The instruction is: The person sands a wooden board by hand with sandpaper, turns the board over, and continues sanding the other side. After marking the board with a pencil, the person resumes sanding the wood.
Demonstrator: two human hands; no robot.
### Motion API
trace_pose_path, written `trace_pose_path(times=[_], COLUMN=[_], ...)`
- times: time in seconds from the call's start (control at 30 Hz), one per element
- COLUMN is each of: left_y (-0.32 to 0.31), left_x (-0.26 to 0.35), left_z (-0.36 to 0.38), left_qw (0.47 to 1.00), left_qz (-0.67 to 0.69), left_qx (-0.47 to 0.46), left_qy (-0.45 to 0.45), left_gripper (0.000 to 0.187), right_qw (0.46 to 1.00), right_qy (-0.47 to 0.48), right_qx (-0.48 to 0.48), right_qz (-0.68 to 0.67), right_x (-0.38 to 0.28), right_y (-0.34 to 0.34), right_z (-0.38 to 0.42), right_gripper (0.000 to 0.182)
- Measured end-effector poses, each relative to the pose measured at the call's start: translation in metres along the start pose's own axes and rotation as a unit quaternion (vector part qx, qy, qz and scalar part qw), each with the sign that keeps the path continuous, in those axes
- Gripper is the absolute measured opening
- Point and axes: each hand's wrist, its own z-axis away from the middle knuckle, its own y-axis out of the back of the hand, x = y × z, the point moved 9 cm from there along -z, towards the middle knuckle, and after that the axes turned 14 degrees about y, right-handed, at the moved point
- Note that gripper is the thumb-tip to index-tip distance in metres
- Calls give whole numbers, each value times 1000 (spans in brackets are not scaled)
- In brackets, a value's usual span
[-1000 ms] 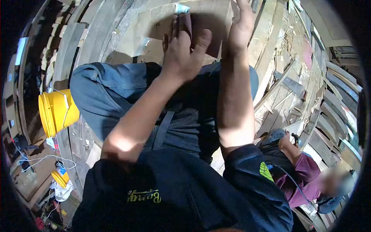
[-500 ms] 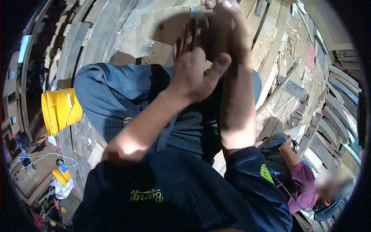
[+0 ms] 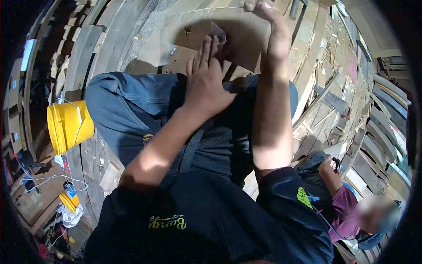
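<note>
My left hand reaches forward over my folded legs, fingers stretched out and palm down. Its fingertips are at a small, thin brownish piece with a pale edge, which overlaps a cardboard sheet. To the right, my right hand is raised above the sheet's right side, fingers apart and pointing left near the top edge of view. No object shows in the right hand. Part of the cardboard lies in a dark round shadow.
A yellow bucket stands left of my knee. Another person sits at the lower right. Wood scraps litter the plank floor at right, and a dark tool handle lies at the top. A white cable curls at lower left.
My hands have moved apart: the left shifted slightly left, and the right stays raised at the right. The cardboard and the small brownish piece now show more fully between them.
</note>
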Motion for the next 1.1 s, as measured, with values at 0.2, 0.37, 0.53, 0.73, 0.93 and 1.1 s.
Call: trace_pose_path(times=[0.2, 0.37, 0.53, 0.73, 0.93, 1.1], left_y=[14, 3, 6, -23, -26, -32], left_x=[41, 6, 9, -54, -99, -108], left_z=[5, -11, -9, -41, -84, -98], left_qw=[998, 996, 987, 975, 964, 983], left_qz=[3, 39, 150, 168, 76, 20], left_qx=[-34, -45, -57, -89, -90, -50], left_qy=[-49, -58, -6, 115, 237, 177], left_gripper=[100, 102, 96, 87, 83, 80], right_qw=[999, 999, 991, 988, 983, 986], right_qy=[-23, -8, -62, -71, -63, -57], right_qx=[4, -3, 66, 96, 96, 59], right_qz=[-48, -44, -96, -99, -143, -148], right_x=[6, 4, 6, 7, 16, 19], right_y=[-4, 13, 7, 16, 25, 28], right_z=[2, 0, 7, 8, 5, -2], right_gripper=[19, 18, 21, 19, 18, 20])
